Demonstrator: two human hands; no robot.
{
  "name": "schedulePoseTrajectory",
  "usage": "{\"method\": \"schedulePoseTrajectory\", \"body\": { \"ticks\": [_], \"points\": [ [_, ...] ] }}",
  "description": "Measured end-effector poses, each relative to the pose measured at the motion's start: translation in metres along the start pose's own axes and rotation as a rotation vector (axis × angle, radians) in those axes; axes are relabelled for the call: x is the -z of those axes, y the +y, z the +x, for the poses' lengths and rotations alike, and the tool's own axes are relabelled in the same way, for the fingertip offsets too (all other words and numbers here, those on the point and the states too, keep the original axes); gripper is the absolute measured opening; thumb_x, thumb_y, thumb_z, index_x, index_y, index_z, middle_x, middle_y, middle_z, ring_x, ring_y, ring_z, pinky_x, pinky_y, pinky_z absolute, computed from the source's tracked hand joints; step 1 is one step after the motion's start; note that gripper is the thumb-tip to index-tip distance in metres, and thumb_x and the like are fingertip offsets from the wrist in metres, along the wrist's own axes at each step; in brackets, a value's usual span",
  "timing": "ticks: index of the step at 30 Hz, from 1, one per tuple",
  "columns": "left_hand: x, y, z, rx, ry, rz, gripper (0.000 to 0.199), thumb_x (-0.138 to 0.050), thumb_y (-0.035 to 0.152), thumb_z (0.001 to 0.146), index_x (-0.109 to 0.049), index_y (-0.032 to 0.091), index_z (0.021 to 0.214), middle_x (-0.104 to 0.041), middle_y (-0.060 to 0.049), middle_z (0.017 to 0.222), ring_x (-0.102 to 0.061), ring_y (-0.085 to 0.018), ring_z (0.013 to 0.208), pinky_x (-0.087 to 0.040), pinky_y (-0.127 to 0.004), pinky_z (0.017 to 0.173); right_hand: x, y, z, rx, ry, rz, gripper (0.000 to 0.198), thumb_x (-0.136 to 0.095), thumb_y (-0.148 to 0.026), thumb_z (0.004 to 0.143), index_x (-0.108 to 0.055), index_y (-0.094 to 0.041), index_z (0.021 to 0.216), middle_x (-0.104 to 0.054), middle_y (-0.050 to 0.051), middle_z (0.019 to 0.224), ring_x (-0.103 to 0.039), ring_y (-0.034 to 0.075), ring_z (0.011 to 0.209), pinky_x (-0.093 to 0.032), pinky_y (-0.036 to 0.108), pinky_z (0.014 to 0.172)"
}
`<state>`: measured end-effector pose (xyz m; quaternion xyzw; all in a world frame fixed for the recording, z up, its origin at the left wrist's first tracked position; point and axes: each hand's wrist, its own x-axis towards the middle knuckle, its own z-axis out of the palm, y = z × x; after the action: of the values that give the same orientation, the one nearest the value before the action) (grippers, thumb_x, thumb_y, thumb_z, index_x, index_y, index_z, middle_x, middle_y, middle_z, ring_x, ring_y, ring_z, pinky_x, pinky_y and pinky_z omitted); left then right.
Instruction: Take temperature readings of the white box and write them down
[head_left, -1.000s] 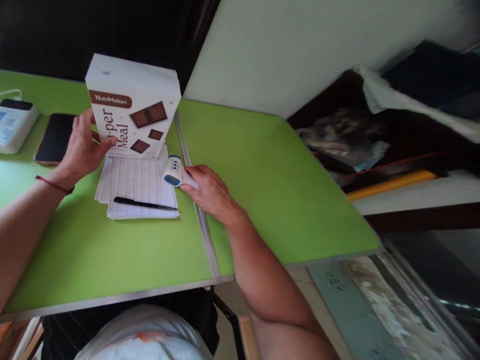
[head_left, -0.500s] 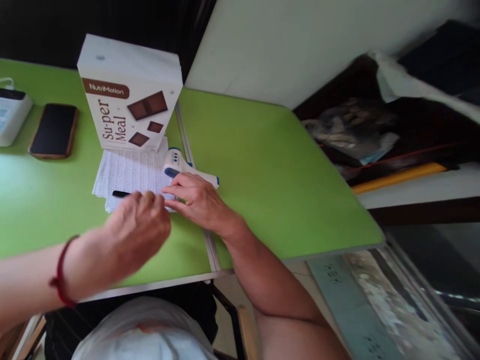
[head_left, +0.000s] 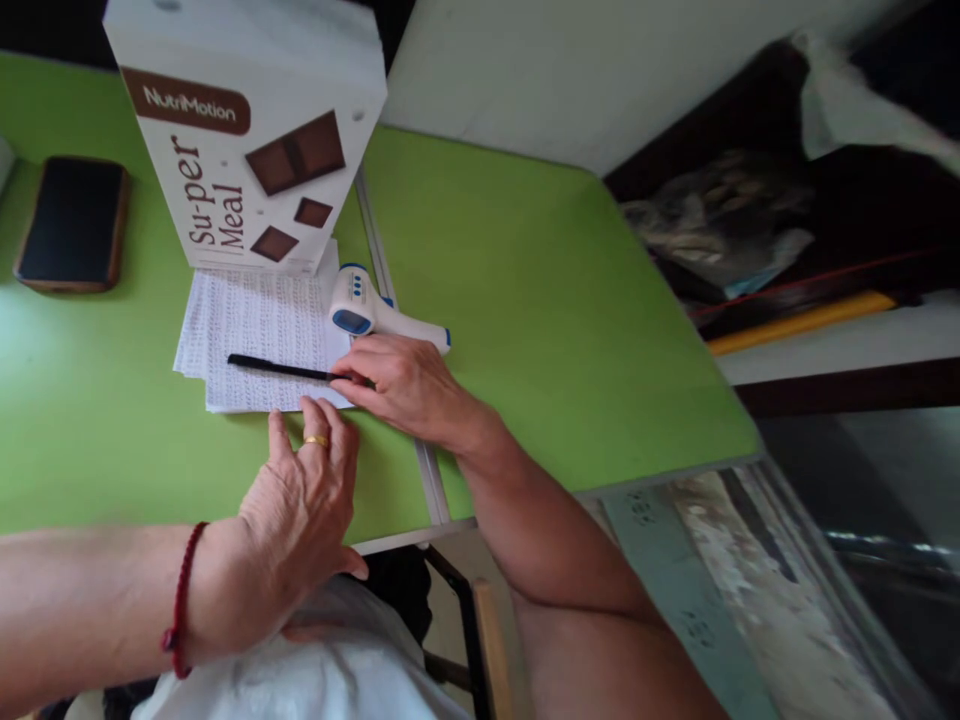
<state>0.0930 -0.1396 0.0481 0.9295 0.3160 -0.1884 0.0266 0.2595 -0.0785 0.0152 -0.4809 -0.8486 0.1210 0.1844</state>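
Observation:
A black pen (head_left: 277,368) extends level across a stack of white sheets (head_left: 259,315) covered in rows of small writing. My right hand (head_left: 405,388) pinches the pen's right end between thumb and fingers, over the sheets' right side. My left hand (head_left: 304,495), wearing a gold ring and a red cord bracelet, is open with its fingers apart; its fingertips reach the sheets' lower edge. Just beyond my right hand lies a white and blue infrared thermometer (head_left: 386,318), partly on the paper.
A tall white NutriMotion box (head_left: 217,200) stands at the back on the papers' far end. To the left lies a dark phone (head_left: 73,222) on the green table (head_left: 555,330). A wall rises behind, and a shelf with a plastic bag (head_left: 712,225) is at the right.
My left hand has moved down from above the pen and spread its fingers by the paper's lower edge. My right hand now pinches the pen's end. The view has shifted closer.

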Motion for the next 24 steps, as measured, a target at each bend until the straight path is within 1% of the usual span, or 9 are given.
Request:
{"method": "schedulePoseTrajectory", "body": {
  "ticks": [3,5,6,8,11,13,17,20,24],
  "points": [
    [-0.002,0.0,0.0,-0.027,-0.015,0.014,0.125,-0.065,0.082,0.064,-0.039,-0.009,0.145,-0.036,-0.042,0.146,-0.037,-0.055,0.136,-0.033,-0.07,0.108,0.003,-0.005,-0.001,-0.11,0.2,0.249,0.008,-0.064,-0.024,0.087,-0.068,-0.018,0.084,-0.066,0.0,0.073,-0.058,0.011,0.062,-0.047,0.025,0.058],
    [-0.004,0.0,-0.001,-0.042,-0.002,0.041,0.125,-0.066,0.082,0.062,-0.041,-0.008,0.145,-0.038,-0.041,0.146,-0.038,-0.055,0.135,-0.032,-0.07,0.109,0.004,-0.011,-0.002,-0.19,0.347,0.457,0.011,-0.063,-0.03,0.087,-0.063,-0.02,0.083,-0.063,-0.003,0.069,-0.056,0.01,0.057,-0.047,0.023,0.053],
    [-0.006,0.001,-0.001,-0.043,0.014,0.059,0.124,-0.066,0.082,0.062,-0.042,-0.007,0.145,-0.038,-0.041,0.145,-0.039,-0.054,0.135,-0.033,-0.069,0.109,0.004,-0.013,-0.002,-0.222,0.392,0.549,0.012,-0.064,-0.032,0.085,-0.061,-0.021,0.081,-0.062,-0.003,0.067,-0.055,0.009,0.055,-0.047,0.023,0.051],
    [-0.009,0.002,-0.002,-0.032,0.054,0.097,0.123,-0.066,0.082,0.063,-0.041,-0.007,0.145,-0.039,-0.041,0.145,-0.04,-0.053,0.134,-0.035,-0.067,0.108,0.001,-0.017,-0.002,-0.264,0.423,0.7,0.015,-0.066,-0.033,0.083,-0.057,-0.022,0.077,-0.06,-0.004,0.065,-0.055,0.009,0.053,-0.048,0.023,0.049],
    [-0.014,0.005,-0.003,-0.009,0.105,0.126,0.124,-0.067,0.081,0.063,-0.039,-0.008,0.146,-0.038,-0.042,0.145,-0.041,-0.053,0.134,-0.037,-0.066,0.107,-0.009,-0.02,-0.007,-0.303,0.394,0.828,0.012,-0.063,-0.031,0.081,-0.056,-0.021,0.077,-0.06,-0.004,0.064,-0.056,0.009,0.052,-0.05,0.023,0.05],
    [-0.017,0.007,-0.004,0.004,0.119,0.127,0.12,-0.068,0.078,0.065,-0.04,-0.005,0.147,-0.038,-0.04,0.146,-0.04,-0.052,0.134,-0.04,-0.065,0.105,-0.018,-0.02,-0.014,-0.329,0.385,0.823,0.008,-0.062,-0.027,0.078,-0.057,-0.02,0.078,-0.061,-0.004,0.064,-0.056,0.009,0.054,-0.05,0.022,0.051],
    [-0.02,0.012,-0.005,0.025,0.149,0.115,0.112,-0.071,0.071,0.067,-0.041,0.0,0.148,-0.039,-0.035,0.148,-0.04,-0.05,0.136,-0.042,-0.063,0.106,-0.03,-0.021,-0.026,-0.352,0.431,0.699,0.007,-0.063,-0.023,0.072,-0.058,-0.021,0.077,-0.062,-0.004,0.064,-0.056,0.009,0.054,-0.049,0.022,0.051],
    [-0.022,0.015,-0.005,0.032,0.183,0.076,0.111,-0.072,0.065,0.069,-0.039,-0.005,0.147,-0.038,-0.038,0.147,-0.04,-0.053,0.135,-0.042,-0.064,0.105,-0.032,-0.021,-0.028,-0.317,0.43,0.612,0.006,-0.063,-0.023,0.074,-0.058,-0.022,0.072,-0.059,-0.005,0.059,-0.053,0.01,0.051,-0.047,0.022,0.049],
    [-0.025,0.019,-0.004,0.06,0.214,0.007,0.106,-0.077,0.056,0.066,-0.043,-0.009,0.143,-0.038,-0.04,0.146,-0.038,-0.054,0.136,-0.04,-0.064,0.108,-0.031,-0.021,-0.026,-0.258,0.407,0.546,0.014,-0.062,-0.029,0.079,-0.056,-0.022,0.068,-0.057,-0.005,0.057,-0.052,0.01,0.054,-0.046,0.024,0.052]
  ]
}}
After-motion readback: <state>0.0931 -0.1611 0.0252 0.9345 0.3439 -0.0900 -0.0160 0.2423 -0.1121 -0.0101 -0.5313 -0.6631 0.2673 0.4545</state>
